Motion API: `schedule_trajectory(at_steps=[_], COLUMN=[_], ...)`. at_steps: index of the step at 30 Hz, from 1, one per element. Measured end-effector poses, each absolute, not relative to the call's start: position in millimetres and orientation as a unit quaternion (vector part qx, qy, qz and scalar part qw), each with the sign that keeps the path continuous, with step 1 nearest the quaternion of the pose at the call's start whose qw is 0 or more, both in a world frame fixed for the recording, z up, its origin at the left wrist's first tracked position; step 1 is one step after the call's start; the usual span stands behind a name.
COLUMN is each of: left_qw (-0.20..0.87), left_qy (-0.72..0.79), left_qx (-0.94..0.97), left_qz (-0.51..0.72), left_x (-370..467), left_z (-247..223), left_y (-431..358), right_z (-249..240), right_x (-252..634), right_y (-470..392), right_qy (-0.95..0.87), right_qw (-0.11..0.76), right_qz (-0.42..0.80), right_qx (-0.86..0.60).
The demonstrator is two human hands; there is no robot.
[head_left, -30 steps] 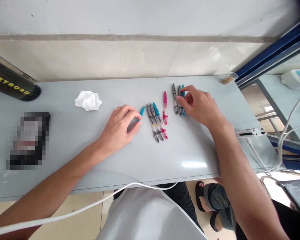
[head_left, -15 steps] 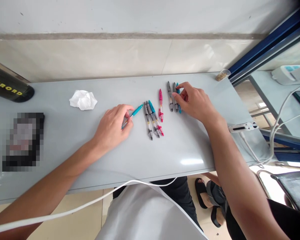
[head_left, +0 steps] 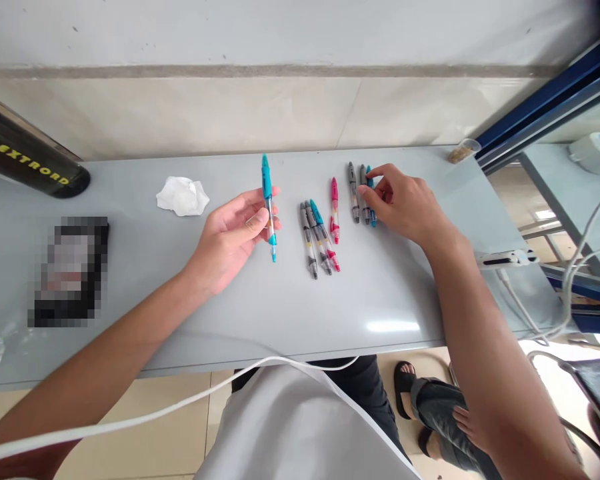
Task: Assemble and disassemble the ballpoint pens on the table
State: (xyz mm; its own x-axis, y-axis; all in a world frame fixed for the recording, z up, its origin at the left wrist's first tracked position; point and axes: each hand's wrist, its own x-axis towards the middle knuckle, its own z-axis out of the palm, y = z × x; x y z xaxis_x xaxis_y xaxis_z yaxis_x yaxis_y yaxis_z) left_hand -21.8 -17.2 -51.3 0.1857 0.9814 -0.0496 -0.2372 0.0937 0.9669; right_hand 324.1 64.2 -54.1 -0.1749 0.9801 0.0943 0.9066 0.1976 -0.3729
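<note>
My left hand [head_left: 243,223] is closed around a teal pen [head_left: 267,180], thumb across its clear barrel, and holds it nearly upright above the table. On the right, my right hand [head_left: 393,200] rests with thumb and forefinger bent over a grey pen [head_left: 367,215] and a teal pen [head_left: 373,217] lying side by side; its other fingers are curled. Another grey pen [head_left: 354,193] lies just left of them. Between my hands are a pink pen [head_left: 335,193] and a close cluster with a grey pen [head_left: 306,230], a second grey pen [head_left: 313,223] and a teal-and-pink pen [head_left: 318,215].
A crumpled white tissue [head_left: 183,197], a blurred-out dark object [head_left: 70,270] and a black bottle [head_left: 35,153] are on the left. A small clear cup [head_left: 464,151] and a white device [head_left: 507,259] with a cable stand at the right. Another person's legs [head_left: 440,400] show below.
My left hand has turned palm-up and raised the teal pen from a slanted position to nearly upright. My right hand stays at the same pens. The view has shifted slightly left.
</note>
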Motion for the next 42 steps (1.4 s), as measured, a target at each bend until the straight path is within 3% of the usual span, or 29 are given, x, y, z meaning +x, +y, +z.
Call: schedule_trajectory(at_steps=[12,18,24,32,42], left_qw=[0.674,0.688,0.693,0.7,0.68], left_qy=[0.376,0.373,0.383,0.363,0.349], left_qx=[0.419,0.412,0.411,0.383,0.395], left_qz=[0.479,0.467,0.452,0.482,0.509], left_x=[-19.5,-18.0,-19.1,-18.6,-17.8], left_z=[-51.5,-52.4,-57.2,-56.2,-58.3], left_y=[-19.9,-20.6,-19.6,-17.2,-15.2], right_z=[-69.9,-59.8,-55.7,-47.8,-34.9], right_x=[336.4,328.3,327.3,299.6,219.3], right_y=[70.5,65.3,63.5,52.1,29.3], right_qy=[-0.787,-0.76,-0.749,-0.767,-0.891], right_qw=[0.239,0.181,0.184,0.358,0.229], right_qz=[0.105,0.113,0.112,0.106,0.235], right_qx=[-0.559,-0.614,-0.626,-0.522,-0.314])
